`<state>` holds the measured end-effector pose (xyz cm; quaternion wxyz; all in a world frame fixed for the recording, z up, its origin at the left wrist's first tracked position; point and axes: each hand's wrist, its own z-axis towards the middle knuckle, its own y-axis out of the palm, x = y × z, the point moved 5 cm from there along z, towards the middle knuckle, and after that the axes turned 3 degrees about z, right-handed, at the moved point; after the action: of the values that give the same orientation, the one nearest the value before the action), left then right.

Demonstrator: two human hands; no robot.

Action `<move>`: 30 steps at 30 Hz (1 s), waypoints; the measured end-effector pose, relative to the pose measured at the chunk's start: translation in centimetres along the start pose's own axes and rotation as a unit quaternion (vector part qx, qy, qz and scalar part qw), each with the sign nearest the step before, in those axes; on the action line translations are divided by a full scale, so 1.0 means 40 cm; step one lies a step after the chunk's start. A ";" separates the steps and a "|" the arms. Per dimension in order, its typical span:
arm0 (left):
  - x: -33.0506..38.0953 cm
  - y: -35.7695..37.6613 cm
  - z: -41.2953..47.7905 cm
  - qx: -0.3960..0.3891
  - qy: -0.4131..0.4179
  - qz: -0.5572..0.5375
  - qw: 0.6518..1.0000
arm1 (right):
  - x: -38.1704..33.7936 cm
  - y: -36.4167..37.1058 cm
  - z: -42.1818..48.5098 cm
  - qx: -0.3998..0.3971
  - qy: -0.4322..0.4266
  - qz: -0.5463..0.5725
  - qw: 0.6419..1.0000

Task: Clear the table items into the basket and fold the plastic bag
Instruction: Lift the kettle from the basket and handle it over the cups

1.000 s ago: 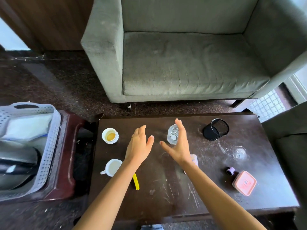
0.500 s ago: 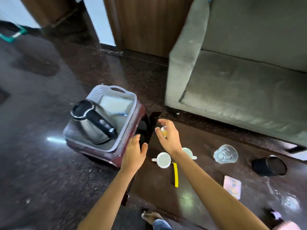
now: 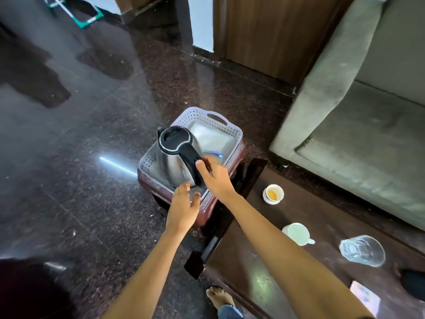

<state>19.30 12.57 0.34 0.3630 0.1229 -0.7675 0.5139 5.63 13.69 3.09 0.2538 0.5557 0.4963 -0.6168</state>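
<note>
Sofa (image 3: 358, 125): grey, behind the bench.
Bench (image 3: 264, 261): dark, at right, carrying glass, mug and cup.
Basket (image 3: 230, 127): pale, perforated, on a maroon stool (image 3: 156, 187) just left of the bench.
Kettle (image 3: 171, 162): steel, upright in the basket's near half.
Bag (image 3: 211, 137): white, flat in the basket's far half.
Right hand (image 3: 216, 176): grips the kettle's black handle, thumb on top.
Left hand (image 3: 184, 208): fingers spread, holding nothing, over the basket's near rim.
Glass (image 3: 362, 249): clear, on the bench.
Mug (image 3: 296, 233): white, left of the glass.
Cup (image 3: 273, 194): holds yellow liquid, nearest the basket.
</note>
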 end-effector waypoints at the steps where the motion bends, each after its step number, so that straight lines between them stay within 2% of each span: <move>1: -0.006 -0.003 0.004 0.002 -0.003 -0.003 1.000 | 0.001 0.013 0.009 -0.001 0.013 0.009 1.000; 8: -0.030 -0.008 0.014 0.010 -0.012 -0.010 1.000 | 0.042 0.059 0.042 0.038 0.137 0.113 0.983; 10: -0.033 -0.007 0.013 0.008 -0.015 -0.011 1.000 | 0.044 0.064 0.045 0.055 0.148 0.125 0.980; 16: -0.035 -0.016 -0.003 0.011 -0.002 0.000 1.000 | 0.007 0.032 0.041 0.157 0.096 0.154 0.971; 21: -0.033 -0.021 -0.022 0.008 0.013 0.022 1.000 | -0.030 -0.018 0.028 0.191 0.066 0.195 0.960; 30: 0.046 0.023 -0.066 -0.008 0.040 0.018 0.999 | -0.070 -0.235 -0.081 0.298 0.031 0.251 0.920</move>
<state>18.61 15.62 1.52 0.3847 0.0856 -0.7586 0.5189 -0.37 19.47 9.18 0.2076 0.7308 0.1410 -0.6348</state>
